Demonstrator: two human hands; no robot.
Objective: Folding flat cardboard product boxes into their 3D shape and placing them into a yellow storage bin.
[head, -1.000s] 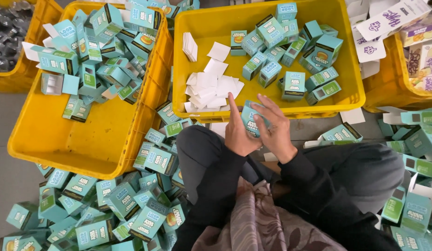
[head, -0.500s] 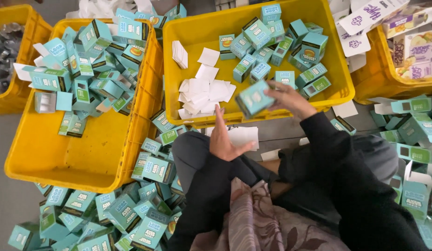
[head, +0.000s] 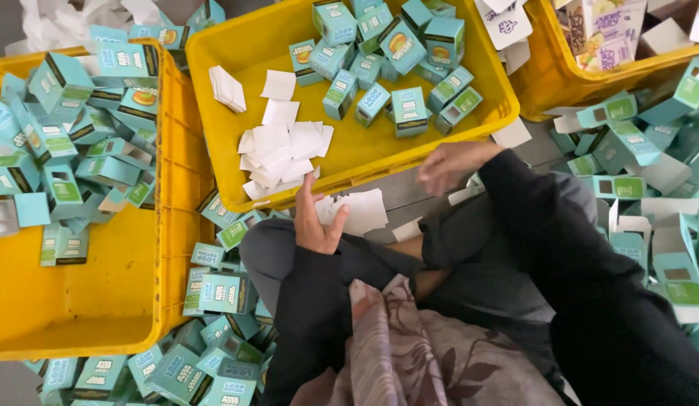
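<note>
My left hand hovers open over my knee, fingers apart, just beside a few white paper slips lying on the floor. My right hand is curled and holds nothing, just in front of the near rim of the middle yellow crate. Inside that crate lie a heap of white slips on the left and several closed teal boxes at the back right. I sit on the floor in dark sleeves and grey trousers.
A yellow crate on the left holds several open teal boxes. More teal boxes litter the floor at lower left and flattened ones at right. A third yellow crate at top right holds printed cartons.
My right hand carried a teal box from my lap out over the middle crate and now comes back with nothing in it. My left hand has opened and stayed above the knee.
</note>
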